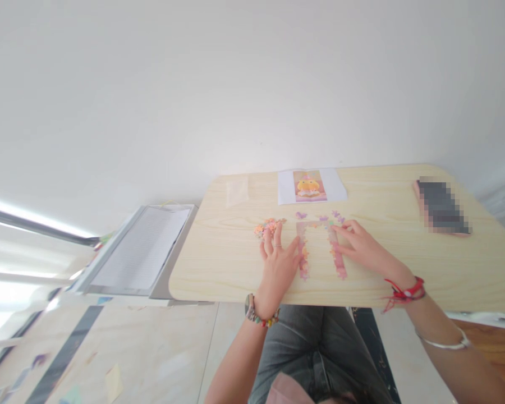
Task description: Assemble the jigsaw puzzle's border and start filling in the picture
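Observation:
A partly joined jigsaw puzzle (339, 264) lies on the table, its pink pieces forming a left side, a top and a right side around bare wood. My left hand (276, 262) rests with fingers spread, its fingertips over a pile of loose puzzle pieces (264, 227) and its thumb by the puzzle's left side. At the upper right corner of the puzzle, my right hand (359, 245) touches the pieces with its fingers stretched out and apart. Several purple puzzle pieces (335, 214) lie just above the top row.
A printed sheet with a yellow cartoon picture (309, 186) lies at the table's back edge. Left of it is a clear plastic bag (237, 192). A phone (442, 206) lies at the right. Papers (141, 249) sit on a lower surface left of the table (219, 275).

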`<state>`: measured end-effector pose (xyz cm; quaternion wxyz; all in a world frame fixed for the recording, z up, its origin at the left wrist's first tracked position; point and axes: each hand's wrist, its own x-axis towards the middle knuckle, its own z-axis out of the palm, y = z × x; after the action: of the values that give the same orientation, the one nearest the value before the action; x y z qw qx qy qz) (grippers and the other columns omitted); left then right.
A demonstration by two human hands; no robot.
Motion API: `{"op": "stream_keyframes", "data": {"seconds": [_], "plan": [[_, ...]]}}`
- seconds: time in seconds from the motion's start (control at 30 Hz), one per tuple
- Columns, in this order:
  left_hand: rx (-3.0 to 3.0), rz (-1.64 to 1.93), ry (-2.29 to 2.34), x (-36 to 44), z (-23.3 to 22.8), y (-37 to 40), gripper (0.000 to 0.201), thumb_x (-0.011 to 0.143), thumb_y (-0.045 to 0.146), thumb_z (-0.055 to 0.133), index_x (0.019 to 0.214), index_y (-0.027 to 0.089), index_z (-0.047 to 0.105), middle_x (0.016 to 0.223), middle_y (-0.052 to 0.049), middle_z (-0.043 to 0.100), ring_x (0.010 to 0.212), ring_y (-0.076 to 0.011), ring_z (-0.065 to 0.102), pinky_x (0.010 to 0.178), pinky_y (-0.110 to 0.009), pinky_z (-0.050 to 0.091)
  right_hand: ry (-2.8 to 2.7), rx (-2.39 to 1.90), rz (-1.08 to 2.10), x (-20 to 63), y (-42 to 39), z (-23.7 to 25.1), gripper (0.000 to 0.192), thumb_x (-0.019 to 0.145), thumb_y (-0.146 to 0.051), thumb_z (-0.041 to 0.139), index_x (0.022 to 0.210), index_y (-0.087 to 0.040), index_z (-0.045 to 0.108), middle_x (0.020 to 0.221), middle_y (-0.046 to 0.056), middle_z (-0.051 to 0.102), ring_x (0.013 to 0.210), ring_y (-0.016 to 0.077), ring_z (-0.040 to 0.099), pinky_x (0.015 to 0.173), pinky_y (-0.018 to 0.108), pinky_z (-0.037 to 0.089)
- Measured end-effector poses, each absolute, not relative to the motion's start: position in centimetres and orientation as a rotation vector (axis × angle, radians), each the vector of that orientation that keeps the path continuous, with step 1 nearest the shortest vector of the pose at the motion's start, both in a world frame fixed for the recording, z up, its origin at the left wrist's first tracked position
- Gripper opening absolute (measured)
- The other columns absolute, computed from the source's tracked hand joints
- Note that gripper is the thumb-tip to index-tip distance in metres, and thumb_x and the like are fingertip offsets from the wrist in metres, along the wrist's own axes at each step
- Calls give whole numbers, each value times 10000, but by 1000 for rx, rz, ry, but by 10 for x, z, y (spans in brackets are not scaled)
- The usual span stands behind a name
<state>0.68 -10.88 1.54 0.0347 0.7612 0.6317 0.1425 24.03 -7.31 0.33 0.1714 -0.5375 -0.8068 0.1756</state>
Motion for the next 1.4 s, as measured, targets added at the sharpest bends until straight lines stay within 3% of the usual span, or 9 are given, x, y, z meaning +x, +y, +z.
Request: {"op": "stream_keyframes", "data": {"seconds": [0.13,0.3,0.53,0.73,0.97,1.4], "plan": [[2346,486,1938,5,20,-110,388,827,262,566,1207,340,541,1462,-95,237,1339,-397,189,999,-570,311,-2200,-1533,438,249,-66,7,445,847,-409,445,1258,-244,490,1055,85,494,1021,250,529,927,412,421],[2377,696,1901,1,27,-116,371,816,227,579,1184,276,557,1443,-130,247,1335,-399,193,978,-576,349,-2139,-1632,258,264,-43,9,318,831,-354,465,1063,-190,608,939,106,532,924,267,549,859,426,447],[2393,944,1645,-9,24,-135,255,844,171,517,1080,226,598,1397,-107,289,1331,-305,240,1032,-509,358,-2211,-1604,318,264,-29,1,197,826,-284,446,773,-197,615,853,82,524,823,231,555,793,395,458],[2393,915,1600,-18,11,-148,212,862,174,487,1031,199,611,1339,-114,357,1303,-284,294,1005,-479,411,-2232,-1539,331,265,-32,1,206,828,-267,460,943,-193,614,937,88,527,899,237,548,835,386,442],[2404,932,1584,-26,3,-155,205,863,150,475,1014,187,608,1326,-119,369,1291,-278,316,983,-465,438,-2257,-1552,331,269,-23,-2,172,836,-264,457,852,-200,616,893,74,525,862,226,553,829,392,451],[2391,945,1603,-31,3,-155,199,867,146,460,1000,189,603,1323,-115,367,1289,-274,318,984,-465,438,-2444,-1327,391,195,3,28,262,827,-156,470,1032,-183,631,978,89,522,889,207,547,817,337,431]]}}
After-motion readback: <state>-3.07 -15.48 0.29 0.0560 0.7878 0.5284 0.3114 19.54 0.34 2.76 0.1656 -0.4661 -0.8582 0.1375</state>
